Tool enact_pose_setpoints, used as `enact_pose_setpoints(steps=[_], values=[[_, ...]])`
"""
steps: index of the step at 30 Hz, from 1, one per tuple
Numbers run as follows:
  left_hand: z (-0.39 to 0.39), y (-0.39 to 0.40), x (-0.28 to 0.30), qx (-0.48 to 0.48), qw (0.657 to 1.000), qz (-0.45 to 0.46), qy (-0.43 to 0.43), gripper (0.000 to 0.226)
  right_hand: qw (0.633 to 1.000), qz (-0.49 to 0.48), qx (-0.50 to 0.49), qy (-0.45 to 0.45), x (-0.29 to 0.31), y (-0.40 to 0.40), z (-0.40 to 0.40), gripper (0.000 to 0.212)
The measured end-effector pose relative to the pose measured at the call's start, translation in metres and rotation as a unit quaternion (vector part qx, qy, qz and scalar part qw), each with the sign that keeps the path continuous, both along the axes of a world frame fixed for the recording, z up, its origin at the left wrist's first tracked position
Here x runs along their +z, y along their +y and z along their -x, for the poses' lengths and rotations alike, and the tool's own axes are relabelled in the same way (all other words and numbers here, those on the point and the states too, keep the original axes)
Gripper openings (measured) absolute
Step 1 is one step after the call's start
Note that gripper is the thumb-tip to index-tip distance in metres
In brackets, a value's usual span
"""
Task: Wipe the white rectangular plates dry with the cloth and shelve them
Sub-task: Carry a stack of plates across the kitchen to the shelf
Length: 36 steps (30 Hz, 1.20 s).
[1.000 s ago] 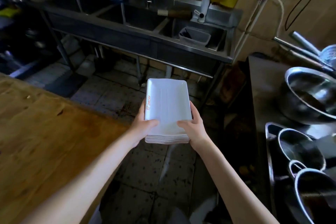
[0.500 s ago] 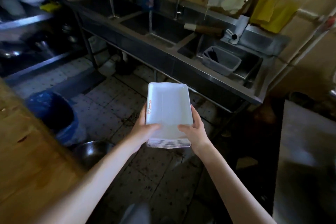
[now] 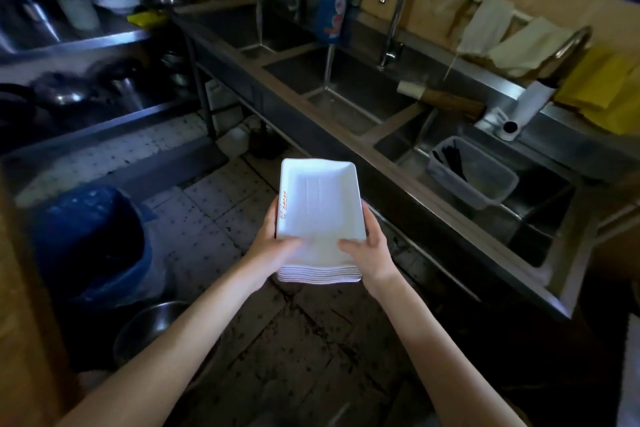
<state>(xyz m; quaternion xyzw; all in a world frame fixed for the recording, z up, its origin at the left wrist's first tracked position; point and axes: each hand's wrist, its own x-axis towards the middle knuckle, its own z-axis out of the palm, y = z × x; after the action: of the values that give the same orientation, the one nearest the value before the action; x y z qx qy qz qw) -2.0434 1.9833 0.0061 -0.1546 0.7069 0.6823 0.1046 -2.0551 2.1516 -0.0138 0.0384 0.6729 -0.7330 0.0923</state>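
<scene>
Head view is showing a stack of white rectangular plates (image 3: 320, 215) being carried in the air above the tiled floor (image 3: 214, 204), in front of a long steel sink unit (image 3: 346, 104). The left hand (image 3: 273, 246) is gripping the stack's left edge, thumb lying over the rim of the top plate and fingers wrapping underneath. The right hand (image 3: 369, 250) is gripping the right edge the same way, thumb on top. The top plate is carrying small red lettering along its left rim, too small to read. A blue-lined bin (image 3: 90, 239) is standing at the lower left, with a steel bowl (image 3: 156, 322) on the floor just beside it. A grey plastic tub (image 3: 485, 184) is sitting in the rightmost sink basin. Pale cloths (image 3: 512, 42) and yellow cloths (image 3: 602, 87) are hanging along the wall behind the taps. A steel rack (image 3: 104, 42) at the upper left is holding what are probably pots and bowls, blurred here.
</scene>
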Motion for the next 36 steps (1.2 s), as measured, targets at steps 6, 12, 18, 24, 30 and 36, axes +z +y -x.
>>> enact_pose_setpoints(steps=[6, 12, 18, 24, 30, 36], values=[[0.064, -0.003, -0.003, 0.029, 0.999, -0.015, 0.004, 0.088, 0.999, 0.009, 0.049, -0.01, 0.005, -0.002, 0.076, 0.079], [0.115, -0.004, -0.006, 0.076, 0.995, -0.056, 0.04, 0.093, 0.991, 0.023, 0.134, -0.008, 0.007, -0.002, 0.156, 0.072], [0.157, -0.006, -0.005, 0.138, 0.983, -0.067, 0.104, 0.101, 0.982, -0.02, 0.187, -0.024, 0.014, -0.02, 0.231, 0.082], [0.187, -0.033, -0.002, 0.224, 0.97, -0.043, 0.083, 0.106, 0.966, -0.068, 0.249, -0.022, 0.014, -0.062, 0.283, 0.081], [0.22, -0.086, 0.005, 0.271, 0.96, -0.02, 0.07, 0.097, 0.945, -0.08, 0.317, -0.025, 0.014, -0.128, 0.331, 0.083], [0.266, -0.167, 0.002, 0.3, 0.952, -0.001, 0.058, 0.093, 0.943, -0.079, 0.321, -0.028, 0.016, -0.211, 0.378, 0.08]])
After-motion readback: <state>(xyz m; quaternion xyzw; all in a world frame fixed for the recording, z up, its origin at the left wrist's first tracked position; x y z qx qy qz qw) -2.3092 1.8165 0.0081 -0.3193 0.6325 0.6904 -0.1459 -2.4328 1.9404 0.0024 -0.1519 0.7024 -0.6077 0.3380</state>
